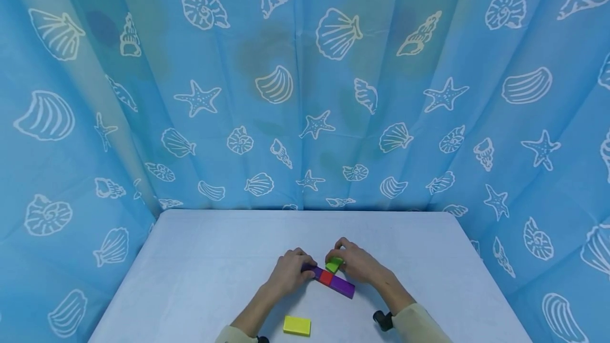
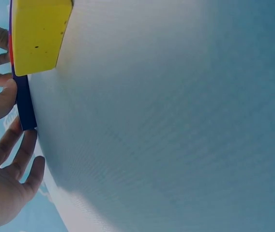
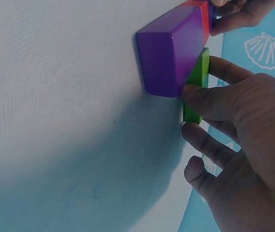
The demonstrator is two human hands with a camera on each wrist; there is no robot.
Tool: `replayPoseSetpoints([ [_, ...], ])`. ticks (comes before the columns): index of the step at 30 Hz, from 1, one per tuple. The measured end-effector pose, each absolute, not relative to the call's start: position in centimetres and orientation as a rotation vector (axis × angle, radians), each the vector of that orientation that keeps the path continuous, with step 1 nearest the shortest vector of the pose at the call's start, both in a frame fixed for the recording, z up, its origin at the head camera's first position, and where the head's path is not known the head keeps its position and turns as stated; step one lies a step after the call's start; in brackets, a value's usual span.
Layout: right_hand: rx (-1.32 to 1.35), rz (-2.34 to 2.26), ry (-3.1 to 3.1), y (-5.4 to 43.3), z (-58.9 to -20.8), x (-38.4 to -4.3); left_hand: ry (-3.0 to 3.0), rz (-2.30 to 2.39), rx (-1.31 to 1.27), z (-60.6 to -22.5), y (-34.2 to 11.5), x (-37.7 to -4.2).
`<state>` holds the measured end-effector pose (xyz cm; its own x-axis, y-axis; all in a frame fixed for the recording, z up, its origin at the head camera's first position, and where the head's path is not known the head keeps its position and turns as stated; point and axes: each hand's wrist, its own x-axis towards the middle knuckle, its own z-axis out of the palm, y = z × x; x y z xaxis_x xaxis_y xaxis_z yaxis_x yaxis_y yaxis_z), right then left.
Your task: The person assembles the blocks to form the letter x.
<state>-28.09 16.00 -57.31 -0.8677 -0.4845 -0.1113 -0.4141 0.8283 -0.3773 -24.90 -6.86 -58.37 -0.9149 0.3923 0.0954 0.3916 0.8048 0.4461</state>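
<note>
I saw a blue curtain (image 1: 297, 68) hanging in folds from eight o'clock through twelve to four, printed with white shells (image 1: 339, 34) and starfish (image 1: 197, 98); a white table (image 1: 214, 247) spread at six, its far corners rounded

The purple block (image 3: 157, 63) looks smooth and satiny, with a soft sheen along its edges; the green block (image 3: 199, 73) and red block (image 1: 326, 278) share that smooth, painted look. The yellow block (image 2: 39, 37) is smooth but flecked with small dark marks. The table (image 1: 214, 242) is matt and finely ribbed, the curtain (image 1: 297, 36) creased cloth
</note>
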Motion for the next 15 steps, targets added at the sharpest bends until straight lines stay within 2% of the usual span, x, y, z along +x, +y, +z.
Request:
replayPoseSetpoints([
  [15,-0.728,-0.572,2.777,15.99,-57.67,-28.21,2.984,0.731,0.634,-58.56,-6.78,-25.05],
])
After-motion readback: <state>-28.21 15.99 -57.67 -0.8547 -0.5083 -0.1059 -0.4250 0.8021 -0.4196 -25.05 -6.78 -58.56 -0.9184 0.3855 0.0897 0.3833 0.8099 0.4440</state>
